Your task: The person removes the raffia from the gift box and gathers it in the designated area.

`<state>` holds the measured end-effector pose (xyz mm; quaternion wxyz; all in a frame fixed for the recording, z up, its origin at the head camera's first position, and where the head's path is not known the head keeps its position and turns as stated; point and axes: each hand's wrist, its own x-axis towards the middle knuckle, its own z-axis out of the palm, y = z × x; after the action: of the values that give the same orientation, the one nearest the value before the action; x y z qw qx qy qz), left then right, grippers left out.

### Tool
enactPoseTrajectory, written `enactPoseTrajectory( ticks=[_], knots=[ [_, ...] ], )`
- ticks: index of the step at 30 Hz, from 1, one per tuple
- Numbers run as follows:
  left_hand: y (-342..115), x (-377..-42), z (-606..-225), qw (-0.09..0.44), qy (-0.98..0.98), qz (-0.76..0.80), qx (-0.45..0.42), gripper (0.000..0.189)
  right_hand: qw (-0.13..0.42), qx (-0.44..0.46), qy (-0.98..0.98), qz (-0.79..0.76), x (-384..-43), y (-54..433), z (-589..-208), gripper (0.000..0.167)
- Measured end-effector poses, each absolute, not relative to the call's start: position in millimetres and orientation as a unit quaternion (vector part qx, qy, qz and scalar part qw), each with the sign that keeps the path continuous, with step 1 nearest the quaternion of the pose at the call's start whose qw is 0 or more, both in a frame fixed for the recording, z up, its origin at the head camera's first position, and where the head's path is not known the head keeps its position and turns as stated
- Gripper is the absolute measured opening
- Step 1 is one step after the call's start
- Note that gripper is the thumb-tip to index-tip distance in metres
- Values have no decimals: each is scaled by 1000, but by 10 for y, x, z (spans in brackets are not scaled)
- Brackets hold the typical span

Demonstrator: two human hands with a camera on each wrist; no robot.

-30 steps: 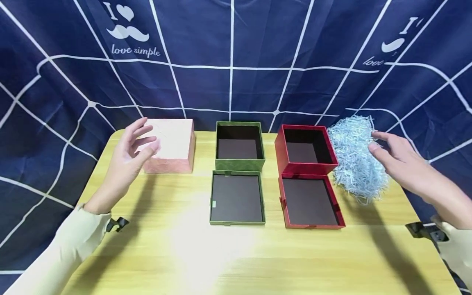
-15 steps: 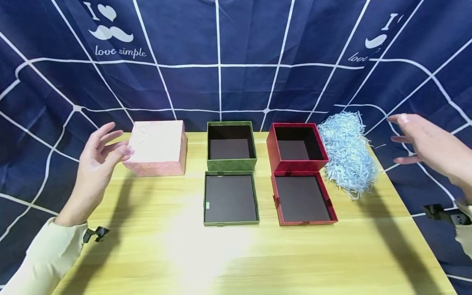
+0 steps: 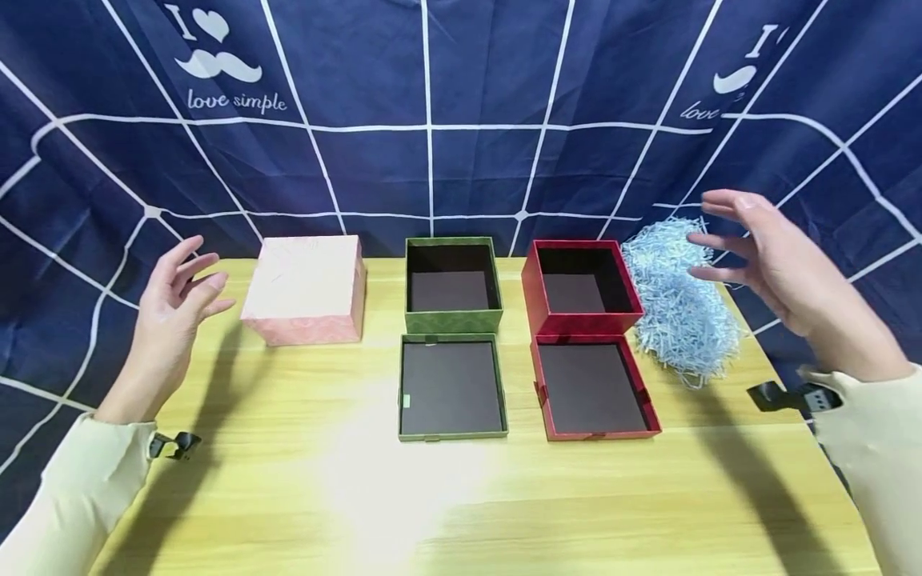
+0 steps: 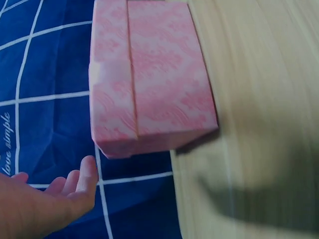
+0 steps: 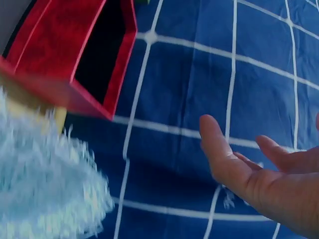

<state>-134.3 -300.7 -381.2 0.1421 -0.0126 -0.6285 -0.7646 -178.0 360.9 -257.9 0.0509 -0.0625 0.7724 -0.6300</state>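
My left hand hovers just left of a closed pink patterned box, fingers loosely bent and holding nothing. In the left wrist view a gap separates the fingertips from the pink box. On the other side, my right hand is raised with fingers spread, its fingertips overlapping the pile of light blue shredded paper in the head view. From the right wrist, that hand appears apart from the shredded paper and touches nothing.
An uncovered green box stands mid-table, its lid lying upturned in front. To its right is an uncovered red box, with its upturned lid before it. A blue gridded cloth hangs behind the wooden table.
My right hand moved right, away from the shredded paper, then came back leftward above it. The left hand drew left from the pink box. The head view shifted slightly; the boxes stayed put.
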Motion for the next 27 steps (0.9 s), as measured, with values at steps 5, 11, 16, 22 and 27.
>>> enactPoseTrajectory(
  ticks=[5, 11, 16, 22, 27],
  knots=[
    [-3121, -1386, -3858, 93, -644, -759, -26, 58, 79, -57, 778, -620, -1920, 3269, -2622, 36],
    [-3203, -1454, -3872, 44, -662, -747, -31, 64, 69, -61, 775, -626, -1981, 2877, -2696, 38],
    [-3272, -1553, -3875, 7, -683, -730, -30, 71, 51, -60, 781, -619, -2000, 2491, -2795, 51],
    [-3360, -1632, -3915, -19, -682, -730, -31, 73, 74, -67, 793, -601, -2066, 2106, -2932, 58],
    [-3420, -1664, -3980, -51, -691, -720, -41, 71, 81, -74, 796, -596, -2112, 1827, -3035, 57]
  ],
)
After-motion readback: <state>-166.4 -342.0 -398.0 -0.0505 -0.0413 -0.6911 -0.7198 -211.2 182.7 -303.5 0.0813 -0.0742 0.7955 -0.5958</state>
